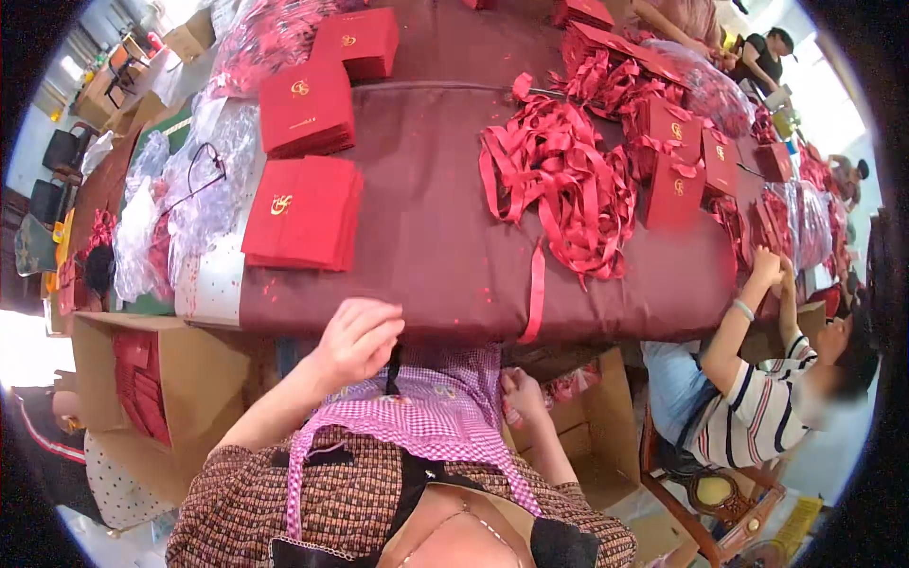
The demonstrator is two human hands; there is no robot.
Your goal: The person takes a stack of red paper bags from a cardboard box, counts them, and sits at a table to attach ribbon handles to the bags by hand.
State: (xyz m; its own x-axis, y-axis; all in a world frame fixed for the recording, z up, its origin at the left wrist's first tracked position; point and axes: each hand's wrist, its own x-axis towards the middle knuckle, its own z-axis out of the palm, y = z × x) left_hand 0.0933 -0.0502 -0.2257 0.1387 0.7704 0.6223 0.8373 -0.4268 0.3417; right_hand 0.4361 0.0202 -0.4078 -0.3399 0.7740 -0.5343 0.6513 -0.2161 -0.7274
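My left hand [358, 339] hangs just off the front edge of the table, its fingers bent and held together, and I see nothing in them. Closest to it is a stack of red cards with gold lettering [305, 216]. Low at my side, my right hand [524, 396] is curled beside an open cardboard box [606, 417]. Something pinkish shows at its fingers, too small to name. Ahead lies a tangled heap of red ribbon loops [568, 180], with one red ribbon strip [536, 293] trailing to the table edge.
More red card stacks [306, 106] and ribboned red cards [675, 189] sit on the dark red tablecloth [426, 208]. Clear plastic bags [222, 161] lie at left. A cardboard box with red cards [199, 379] stands left below. A person in a striped shirt [748, 417] works at right.
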